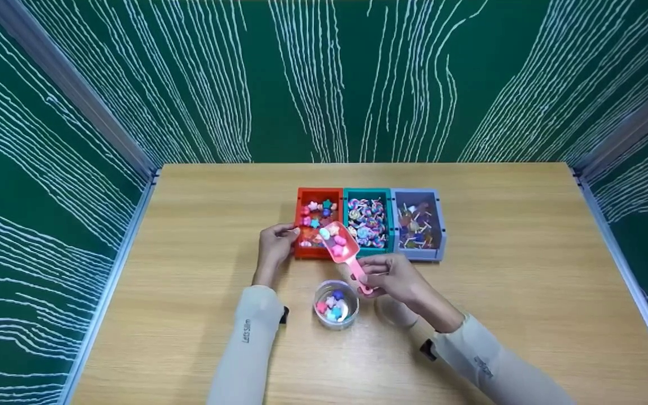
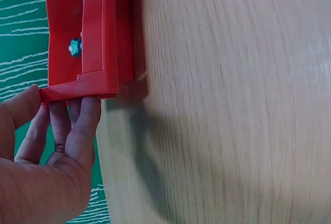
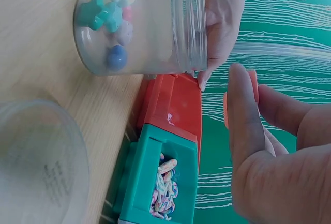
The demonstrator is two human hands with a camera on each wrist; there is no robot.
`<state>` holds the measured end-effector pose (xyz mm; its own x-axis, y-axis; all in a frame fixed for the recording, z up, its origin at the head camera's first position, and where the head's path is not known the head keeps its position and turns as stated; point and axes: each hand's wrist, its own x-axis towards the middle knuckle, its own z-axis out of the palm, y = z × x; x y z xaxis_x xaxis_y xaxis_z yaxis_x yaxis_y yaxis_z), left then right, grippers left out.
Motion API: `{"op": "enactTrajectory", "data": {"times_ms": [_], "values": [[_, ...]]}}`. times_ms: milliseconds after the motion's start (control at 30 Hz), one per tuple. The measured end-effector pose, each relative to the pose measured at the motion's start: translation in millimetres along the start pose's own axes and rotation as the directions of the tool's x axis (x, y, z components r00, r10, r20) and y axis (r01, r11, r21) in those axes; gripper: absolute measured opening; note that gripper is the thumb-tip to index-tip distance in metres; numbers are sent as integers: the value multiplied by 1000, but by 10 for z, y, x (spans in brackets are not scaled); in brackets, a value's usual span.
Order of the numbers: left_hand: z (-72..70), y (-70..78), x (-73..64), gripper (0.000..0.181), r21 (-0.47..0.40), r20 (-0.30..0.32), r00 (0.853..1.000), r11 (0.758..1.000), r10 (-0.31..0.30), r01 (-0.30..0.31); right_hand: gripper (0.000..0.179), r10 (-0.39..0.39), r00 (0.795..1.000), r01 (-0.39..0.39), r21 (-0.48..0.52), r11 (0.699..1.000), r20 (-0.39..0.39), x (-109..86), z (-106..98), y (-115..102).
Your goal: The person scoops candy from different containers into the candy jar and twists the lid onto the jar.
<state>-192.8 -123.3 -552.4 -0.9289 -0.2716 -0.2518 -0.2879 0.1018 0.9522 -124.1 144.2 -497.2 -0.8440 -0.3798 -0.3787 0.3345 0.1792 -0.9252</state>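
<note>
My left hand (image 1: 275, 247) pinches the left wall of a red bin (image 1: 319, 254), thumb on one side and fingers on the other in the left wrist view. Star-shaped and round beads (image 1: 314, 206) lie in that bin. My right hand (image 1: 394, 278) grips a pink scoop (image 1: 356, 268) by its handle. Several pink, white and mint beads (image 1: 340, 241) sit in the scoop, which overlaps the red bin and the teal bin's edge in the head view. Nearer me stands an uncovered clear jar (image 3: 155, 27) with several colourful beads at its bottom.
Joined to the red bin are a teal bin (image 1: 367, 253) of swirl lollipop-like pieces and a grey-lilac bin (image 1: 443, 236) of small sticked pieces. A second clear round container (image 3: 39, 172) stands under my right wrist. Green walls with white lines (image 1: 313, 84) enclose the wooden table (image 1: 189, 225).
</note>
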Motion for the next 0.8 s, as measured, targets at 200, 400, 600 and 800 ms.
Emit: {"op": "enactTrajectory", "data": {"times_ms": [200, 400, 600, 800], "values": [[-2, -3, 0, 23, -18, 4, 1000, 1000, 9, -9, 44, -2, 1000, 3, -44, 999, 6, -105, -54, 45], [6, 0, -1, 22, 5, -2, 1000, 1000, -8, 8, 42, 6, 1000, -5, -72, 997, 10, -196, -115, 90], [10, 6, -2, 23, 22, -4, 1000, 1000, -22, 22, 41, 9, 1000, -7, -76, 997, 20, -286, -137, 133], [9, -2, -6, 22, 27, -4, 1000, 1000, 0, 0, 40, 13, 999, -11, -65, 998, 41, -358, -154, 180]]}}
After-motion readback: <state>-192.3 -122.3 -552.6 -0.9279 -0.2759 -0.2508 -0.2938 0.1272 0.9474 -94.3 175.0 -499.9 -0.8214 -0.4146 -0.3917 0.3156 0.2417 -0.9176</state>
